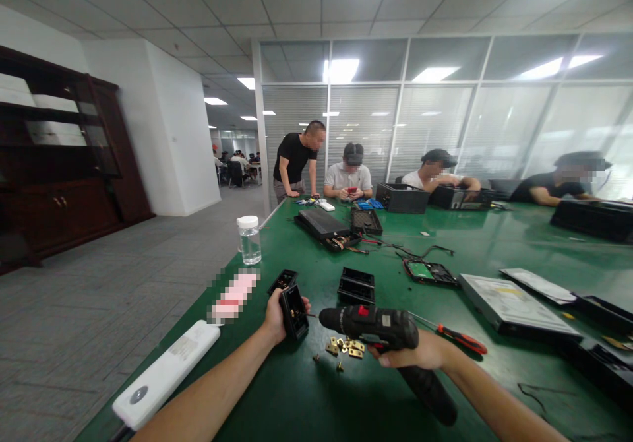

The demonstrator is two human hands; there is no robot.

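My left hand [277, 311] is wrapped round a small black plastic box [295, 315], tilted so its open side with brass-coloured parts inside faces right. In my right hand [413, 356] is a black cordless drill [376, 325], its chuck pointing left and its bit close to the box; whether the bit touches a part I cannot tell. Below the drill lie several small brass plates [355, 353] and a brass screw [339, 367]. Behind the held box rests another black box [283, 280] with brass parts in it. Further right stand two joined-looking black boxes [357, 291].
A white power strip [168, 373] and a clear jar [250, 244] line the table's left edge. To the right lie an orange-black screwdriver [462, 339], an opened device with a green board [428, 270] and a flat metal case [514, 305]. Several people work across the green table [297, 396].
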